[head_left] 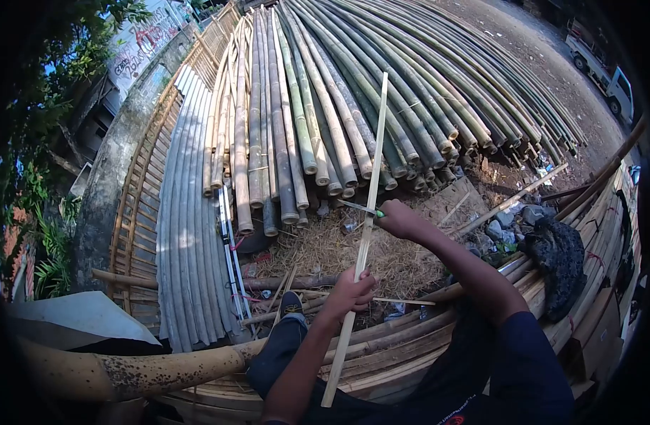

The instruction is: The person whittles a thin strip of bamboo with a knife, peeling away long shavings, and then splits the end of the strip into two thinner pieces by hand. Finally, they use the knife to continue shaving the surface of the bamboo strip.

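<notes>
A long, pale split bamboo strip (376, 159) slants upright in front of me, its lower end near my lap. My left hand (346, 296) is wrapped around it at about its lower middle. Higher up, my right hand (401, 218) grips a knife (358, 207) by its handle, of which a bit of green shows. The thin blade points left and crosses the strip, apparently touching it. Most of the knife's handle is hidden inside my fingers.
Stacked bamboo poles (318, 127) fan out ahead. Corrugated sheets (183, 234) and a bamboo ladder-like frame (137, 191) lie to the left. A thick bamboo pole (176, 368) crosses low in front. Split bamboo (594, 248) and a dark cloth-like bundle (555, 265) are at right.
</notes>
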`<control>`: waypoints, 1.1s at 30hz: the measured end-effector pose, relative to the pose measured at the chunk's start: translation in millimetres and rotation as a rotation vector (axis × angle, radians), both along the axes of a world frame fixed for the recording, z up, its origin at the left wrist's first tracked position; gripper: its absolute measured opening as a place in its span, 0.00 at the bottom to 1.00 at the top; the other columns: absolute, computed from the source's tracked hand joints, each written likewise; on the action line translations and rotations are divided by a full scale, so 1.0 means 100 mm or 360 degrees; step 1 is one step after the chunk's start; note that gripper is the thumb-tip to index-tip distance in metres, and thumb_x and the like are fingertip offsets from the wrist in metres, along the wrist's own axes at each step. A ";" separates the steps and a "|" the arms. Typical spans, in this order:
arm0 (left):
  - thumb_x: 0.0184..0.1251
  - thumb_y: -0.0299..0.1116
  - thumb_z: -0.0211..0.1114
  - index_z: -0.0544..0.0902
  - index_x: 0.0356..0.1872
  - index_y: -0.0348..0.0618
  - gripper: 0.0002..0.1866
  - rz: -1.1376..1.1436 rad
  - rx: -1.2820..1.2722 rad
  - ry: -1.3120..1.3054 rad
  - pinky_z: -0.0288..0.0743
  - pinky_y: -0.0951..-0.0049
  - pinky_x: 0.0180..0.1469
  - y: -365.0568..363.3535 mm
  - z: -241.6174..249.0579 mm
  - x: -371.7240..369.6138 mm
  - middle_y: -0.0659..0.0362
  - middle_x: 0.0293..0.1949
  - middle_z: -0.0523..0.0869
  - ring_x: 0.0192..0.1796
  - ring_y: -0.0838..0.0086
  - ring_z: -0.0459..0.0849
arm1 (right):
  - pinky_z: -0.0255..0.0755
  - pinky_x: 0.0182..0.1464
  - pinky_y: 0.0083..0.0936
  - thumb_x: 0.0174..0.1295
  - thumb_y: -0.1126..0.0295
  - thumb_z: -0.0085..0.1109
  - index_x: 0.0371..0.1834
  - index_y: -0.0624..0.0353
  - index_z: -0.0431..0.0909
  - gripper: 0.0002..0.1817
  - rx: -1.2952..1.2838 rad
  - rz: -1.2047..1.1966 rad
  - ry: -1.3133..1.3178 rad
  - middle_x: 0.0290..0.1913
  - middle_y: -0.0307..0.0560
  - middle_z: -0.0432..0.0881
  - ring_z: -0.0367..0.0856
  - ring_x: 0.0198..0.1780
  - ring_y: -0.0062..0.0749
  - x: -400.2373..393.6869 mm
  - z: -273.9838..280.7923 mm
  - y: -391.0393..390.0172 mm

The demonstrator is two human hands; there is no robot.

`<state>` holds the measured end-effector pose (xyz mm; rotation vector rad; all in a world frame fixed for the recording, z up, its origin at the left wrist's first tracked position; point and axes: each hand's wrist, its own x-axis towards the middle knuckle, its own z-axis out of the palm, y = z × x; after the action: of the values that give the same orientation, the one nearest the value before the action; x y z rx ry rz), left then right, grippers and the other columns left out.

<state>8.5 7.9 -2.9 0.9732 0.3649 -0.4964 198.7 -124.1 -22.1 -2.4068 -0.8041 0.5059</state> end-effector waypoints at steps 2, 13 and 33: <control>0.69 0.29 0.59 0.62 0.32 0.51 0.12 0.0056 -0.0069 -0.0011 0.44 0.87 0.11 0.06 0.00 0.01 0.72 0.17 0.61 0.13 0.91 0.54 | 0.74 0.41 0.48 0.52 0.61 0.55 0.27 0.66 0.80 0.16 0.0199 0.0339 0.0044 0.29 0.66 0.80 0.81 0.36 0.58 -0.21 0.07 0.14; 0.70 0.28 0.56 0.61 0.31 0.55 0.12 0.0149 -0.0182 -0.0018 0.42 0.88 0.11 0.03 -0.02 0.07 0.74 0.17 0.58 0.12 0.92 0.50 | 0.72 0.25 0.42 0.40 0.64 0.59 0.14 0.55 0.78 0.07 0.0013 0.0453 -0.0816 0.16 0.52 0.77 0.80 0.22 0.50 -0.26 -0.05 0.07; 0.72 0.32 0.55 0.62 0.31 0.56 0.12 0.0092 -0.0640 0.0087 0.43 0.89 0.10 0.13 0.04 -0.12 0.75 0.16 0.57 0.12 0.93 0.51 | 0.75 0.33 0.46 0.51 0.61 0.57 0.18 0.62 0.79 0.15 0.0085 0.0151 -0.0494 0.20 0.61 0.77 0.80 0.27 0.56 -0.22 -0.13 0.09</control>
<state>-3.3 20.9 1.4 0.5592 0.3253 -0.5203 176.8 -114.7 -35.0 -2.4385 -1.0526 0.1431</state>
